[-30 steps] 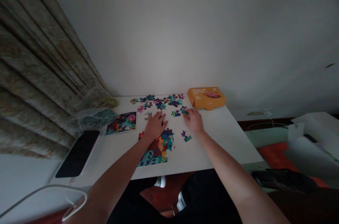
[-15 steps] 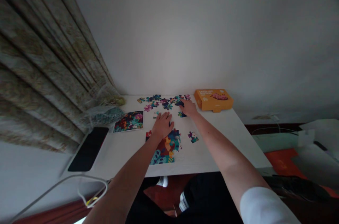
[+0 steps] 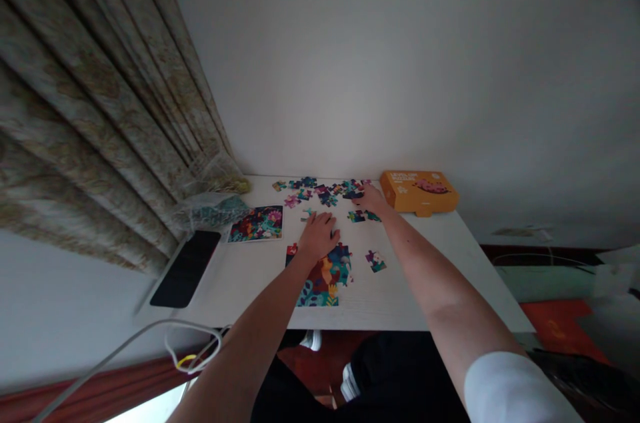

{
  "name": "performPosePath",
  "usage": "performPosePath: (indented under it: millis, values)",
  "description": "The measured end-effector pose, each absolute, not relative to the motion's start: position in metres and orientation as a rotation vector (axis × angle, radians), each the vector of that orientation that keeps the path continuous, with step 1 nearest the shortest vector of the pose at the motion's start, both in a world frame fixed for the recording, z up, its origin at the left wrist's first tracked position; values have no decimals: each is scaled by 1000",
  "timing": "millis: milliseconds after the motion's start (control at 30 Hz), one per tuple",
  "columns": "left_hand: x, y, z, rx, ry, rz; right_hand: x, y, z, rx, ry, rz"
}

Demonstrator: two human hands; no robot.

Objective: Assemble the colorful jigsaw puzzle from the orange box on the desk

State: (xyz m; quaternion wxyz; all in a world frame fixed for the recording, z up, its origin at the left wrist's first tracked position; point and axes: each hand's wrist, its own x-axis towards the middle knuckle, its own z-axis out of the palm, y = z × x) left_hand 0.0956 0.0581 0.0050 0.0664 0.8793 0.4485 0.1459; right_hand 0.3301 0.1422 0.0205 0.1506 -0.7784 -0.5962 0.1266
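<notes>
A partly joined puzzle [image 3: 320, 283] lies near the front edge of the white table. Over its upper part rests my left hand [image 3: 319, 236], fingers spread, with a pale piece [image 3: 307, 214] by its fingertips. My right hand [image 3: 371, 199] reaches to the right end of the loose puzzle pieces [image 3: 325, 195] at the back; its fingers are bent over a dark piece [image 3: 353, 195], and whether they grip it is unclear. Below that hand lie a blue-green piece [image 3: 357, 216] and another partly under the wrist. A single purple and teal piece [image 3: 376, 261] lies right of the joined part.
An orange puzzle box [image 3: 420, 191] stands at the back right, near my right hand. On the left are a picture card [image 3: 256, 223], a dark phone [image 3: 185, 269] and a clear plastic bag [image 3: 213, 211]. A white cable [image 3: 125, 349] loops by the table's front left corner.
The view has shifted, so the table things appear farther right. A blue-green piece now shows under my right wrist, beside the other one. My left hand stays over the joined puzzle.
</notes>
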Motion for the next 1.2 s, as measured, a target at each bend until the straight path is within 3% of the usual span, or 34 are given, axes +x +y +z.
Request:
performPosePath:
  millis: [433,1000,1200]
  values:
    - [95,61,-1,2690,1328,576,255,34,-3,-1965,-1846,12]
    - [85,105,27,2192,1443,829,242,29,13,-2054,-2002,-59]
    - [154,156,44,2325,1510,548,241,32,14,-2064,-1980,-32]
